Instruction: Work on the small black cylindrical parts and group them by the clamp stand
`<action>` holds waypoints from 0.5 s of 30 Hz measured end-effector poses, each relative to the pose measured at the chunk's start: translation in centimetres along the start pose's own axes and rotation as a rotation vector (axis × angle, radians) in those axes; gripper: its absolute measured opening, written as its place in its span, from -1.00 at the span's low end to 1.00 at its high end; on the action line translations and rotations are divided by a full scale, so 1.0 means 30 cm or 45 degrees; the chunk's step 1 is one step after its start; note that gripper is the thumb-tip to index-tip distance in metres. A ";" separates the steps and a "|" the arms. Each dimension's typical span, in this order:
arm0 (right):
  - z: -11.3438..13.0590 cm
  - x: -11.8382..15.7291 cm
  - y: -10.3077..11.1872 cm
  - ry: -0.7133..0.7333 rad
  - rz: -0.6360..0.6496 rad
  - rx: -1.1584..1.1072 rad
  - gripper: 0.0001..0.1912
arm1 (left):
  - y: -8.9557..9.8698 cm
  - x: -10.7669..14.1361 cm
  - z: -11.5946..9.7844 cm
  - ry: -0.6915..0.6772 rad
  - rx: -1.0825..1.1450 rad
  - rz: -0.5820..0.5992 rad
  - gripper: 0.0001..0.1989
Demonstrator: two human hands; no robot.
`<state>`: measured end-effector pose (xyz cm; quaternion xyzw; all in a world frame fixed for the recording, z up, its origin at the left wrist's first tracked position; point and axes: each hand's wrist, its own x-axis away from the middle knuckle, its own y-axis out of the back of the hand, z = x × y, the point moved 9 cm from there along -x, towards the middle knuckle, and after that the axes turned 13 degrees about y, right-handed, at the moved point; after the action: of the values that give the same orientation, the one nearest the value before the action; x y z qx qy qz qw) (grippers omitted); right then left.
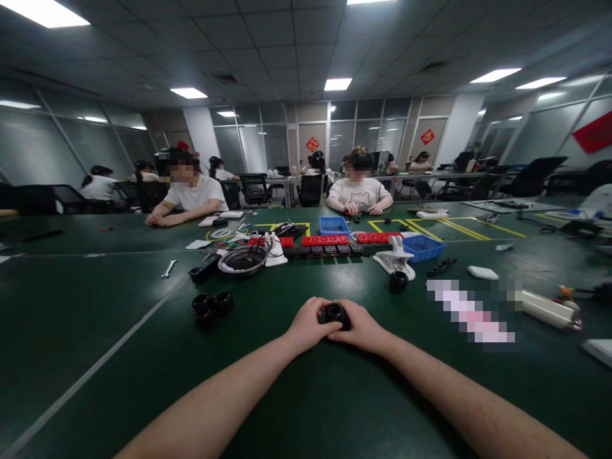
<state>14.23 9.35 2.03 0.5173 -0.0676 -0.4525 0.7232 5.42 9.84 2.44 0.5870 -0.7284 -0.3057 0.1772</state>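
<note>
Largest item: the green table [306,408], its far half crowded and marked with yellow tape. Two co-workers sit along its far side, one at left [194,194] with forearms on the surface, one near the centre [361,191] handling small parts (too distant to identify).

Across the middle, directly beyond the work position, runs a barrier of clutter: red strips [325,240] end to end, with a row of black blocks [335,250] just in front. At the left end of this row lie a pale-rimmed disc [243,261] and a white stand [275,250], close together. Two blue bins complete the line, one behind the strips [335,231], one at the right end [423,250]. A metal cylinder [547,308] lies well to the right, near a pixelated strip [471,315]. A white clip [393,258] stands forward of the right bin.

The left hand [310,323] and right hand [358,325] are both closed around one black ring [337,313], its hole upward, centred low over the table; whether it touches the surface cannot be determined. Similar pieces: a cluster of black parts [224,303] to the left, and a single spare [398,282] against the clip's near side. Smallest noted: a wrench [169,268], far left.
</note>
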 end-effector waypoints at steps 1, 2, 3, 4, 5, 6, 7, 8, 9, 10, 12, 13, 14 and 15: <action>0.003 -0.002 -0.004 0.049 0.030 -0.148 -0.39 | 0.001 0.000 -0.005 -0.030 0.000 0.037 -0.64; 0.005 -0.004 -0.010 0.082 0.071 -0.293 -0.40 | 0.002 0.001 -0.011 -0.058 0.001 0.069 -0.63; 0.005 -0.004 -0.016 0.099 0.121 -0.425 -0.43 | 0.003 0.002 -0.016 -0.084 0.003 0.100 -0.63; 0.005 -0.004 -0.022 0.101 0.170 -0.533 -0.47 | 0.004 0.003 -0.020 -0.102 0.007 0.127 -0.62; 0.003 -0.003 -0.026 0.090 0.213 -0.610 -0.51 | 0.005 0.004 -0.022 -0.113 0.011 0.145 -0.62; 0.001 -0.002 -0.029 0.075 0.244 -0.655 -0.55 | 0.005 0.005 -0.024 -0.121 0.017 0.160 -0.62; -0.002 -0.001 -0.029 0.059 0.260 -0.672 -0.59 | 0.006 0.006 -0.026 -0.127 0.023 0.169 -0.62; -0.005 -0.002 -0.027 0.047 0.263 -0.670 -0.61 | 0.007 0.006 -0.027 -0.132 0.029 0.174 -0.63; -0.006 -0.002 -0.025 0.040 0.261 -0.662 -0.62 | 0.007 0.007 -0.028 -0.137 0.036 0.176 -0.63; -0.007 -0.002 -0.025 0.038 0.258 -0.654 -0.63 | 0.008 0.007 -0.030 -0.144 0.045 0.176 -0.63; -0.010 -0.003 -0.027 0.038 0.255 -0.632 -0.65 | 0.009 0.007 -0.032 -0.159 0.070 0.175 -0.64; -0.013 -0.003 -0.028 0.039 0.251 -0.617 -0.65 | 0.009 0.006 -0.033 -0.164 0.084 0.174 -0.64; -0.017 -0.003 -0.029 0.038 0.246 -0.603 -0.66 | 0.008 0.005 -0.033 -0.169 0.096 0.177 -0.64; -0.020 -0.003 -0.031 0.037 0.241 -0.590 -0.66 | 0.006 0.005 -0.033 -0.170 0.103 0.180 -0.63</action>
<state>13.98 9.80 1.04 0.3354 0.0001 -0.3786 0.8626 5.85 9.50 3.27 0.5190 -0.7901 -0.3010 0.1255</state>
